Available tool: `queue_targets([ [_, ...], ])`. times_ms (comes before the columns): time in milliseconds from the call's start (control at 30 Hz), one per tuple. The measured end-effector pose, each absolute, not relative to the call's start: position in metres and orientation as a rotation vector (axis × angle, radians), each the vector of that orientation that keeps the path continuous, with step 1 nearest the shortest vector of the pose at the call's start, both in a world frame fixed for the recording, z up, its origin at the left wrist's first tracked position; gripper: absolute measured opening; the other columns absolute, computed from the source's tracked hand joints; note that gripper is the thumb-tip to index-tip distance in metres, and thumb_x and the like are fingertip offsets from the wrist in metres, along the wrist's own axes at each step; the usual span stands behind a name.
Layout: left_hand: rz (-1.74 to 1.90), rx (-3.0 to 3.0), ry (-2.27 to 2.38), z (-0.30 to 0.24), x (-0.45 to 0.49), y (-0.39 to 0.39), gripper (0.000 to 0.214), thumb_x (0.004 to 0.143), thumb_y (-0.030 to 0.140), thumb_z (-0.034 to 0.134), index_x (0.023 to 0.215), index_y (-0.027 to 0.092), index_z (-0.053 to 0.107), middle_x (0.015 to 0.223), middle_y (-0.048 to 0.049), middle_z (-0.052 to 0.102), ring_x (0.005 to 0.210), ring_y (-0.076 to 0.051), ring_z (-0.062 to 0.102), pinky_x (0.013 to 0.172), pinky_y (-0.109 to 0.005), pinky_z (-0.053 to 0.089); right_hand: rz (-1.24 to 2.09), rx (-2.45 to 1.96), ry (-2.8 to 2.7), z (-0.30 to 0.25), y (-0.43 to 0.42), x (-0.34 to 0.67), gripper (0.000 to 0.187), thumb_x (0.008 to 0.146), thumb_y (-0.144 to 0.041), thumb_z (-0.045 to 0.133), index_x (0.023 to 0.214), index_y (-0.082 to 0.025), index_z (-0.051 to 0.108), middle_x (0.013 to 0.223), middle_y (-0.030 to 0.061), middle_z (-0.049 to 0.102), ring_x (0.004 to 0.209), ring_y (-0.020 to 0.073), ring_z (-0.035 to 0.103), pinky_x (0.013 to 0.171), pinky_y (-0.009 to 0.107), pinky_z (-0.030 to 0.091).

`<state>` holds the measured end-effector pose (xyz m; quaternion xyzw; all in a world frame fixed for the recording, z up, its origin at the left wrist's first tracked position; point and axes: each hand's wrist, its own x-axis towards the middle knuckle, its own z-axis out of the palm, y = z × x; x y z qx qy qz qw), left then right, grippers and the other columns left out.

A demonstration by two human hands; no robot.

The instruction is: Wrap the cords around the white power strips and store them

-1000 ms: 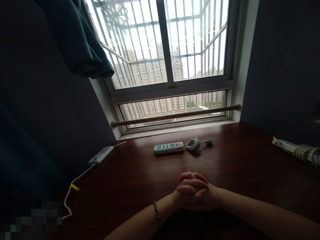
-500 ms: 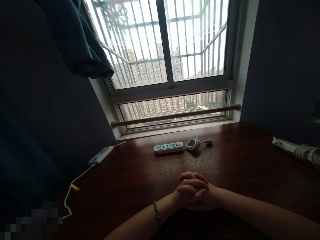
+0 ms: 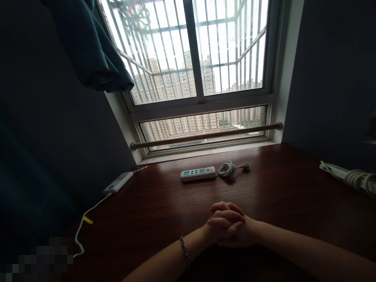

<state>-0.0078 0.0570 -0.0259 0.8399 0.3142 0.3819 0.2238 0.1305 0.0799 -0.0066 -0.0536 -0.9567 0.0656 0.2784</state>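
On the dark wooden tabletop [image 3: 273, 196], just beyond the clasped hands, lies a white power strip [image 3: 195, 174], face up, its coiled cord [image 3: 226, 169] beside its right end and the plug [image 3: 246, 167] further right. The left hand [image 3: 216, 232] and right hand [image 3: 249, 232] are closed together, fingers laced; whether anything sits between the palms cannot be told. Neither touches the strip.

The strip looks light, stiff and fairly smooth, likely sturdy rather than fragile. Its long sides seem the best hold, around the middle; the cord looks bendy and its loops could slide or spread, so steadying them too seems wise.

Tabletop stretches between strip and hands, and to either side. Behind the strip, the windowsill [image 3: 211, 149] bounds the far edge — not much room there. A white device [image 3: 119, 182] with a cable [image 3: 77, 232] lies leftward; a white cord-wrapped object [image 3: 348, 175] lies at far right.
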Motion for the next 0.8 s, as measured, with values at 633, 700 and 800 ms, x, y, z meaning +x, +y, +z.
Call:
queue_targets([
  [633,0.921,2.539,0.927,-0.0253,-0.0094,0.0588,0.018,0.077,0.017,0.054,0.094,0.015,0.059,0.106,-0.004,0.056,0.102,-0.015,0.052,0.089,-0.023,0.044,0.183,-0.13,-2.576,-0.0084,0.0806,0.1307,0.06,0.075,-0.051,0.053,0.128,-0.028,0.039,0.129,0.0069,0.033,0.121,0.0213,0.028,0.096,0.036,0.034],
  [700,0.888,2.547,0.94,-0.0246,-0.0091,0.0588,0.019,0.077,0.016,0.054,0.095,0.016,0.059,0.107,-0.0035,0.056,0.103,-0.015,0.051,0.089,-0.024,0.044,0.185,-0.131,-2.585,-0.0073,0.0803,0.1306,0.059,0.075,-0.051,0.053,0.127,-0.027,0.039,0.129,0.0071,0.033,0.122,0.0218,0.028,0.096,0.036,0.035],
  [800,0.885,2.541,0.937,-0.0225,-0.0083,0.0585,0.019,0.076,0.015,0.054,0.094,0.015,0.059,0.106,-0.0034,0.056,0.103,-0.015,0.051,0.089,-0.024,0.044,0.201,-0.15,-2.597,-0.0045,0.079,0.1307,0.058,0.074,-0.051,0.053,0.126,-0.027,0.041,0.129,0.007,0.034,0.121,0.022,0.028,0.095,0.036,0.035],
])
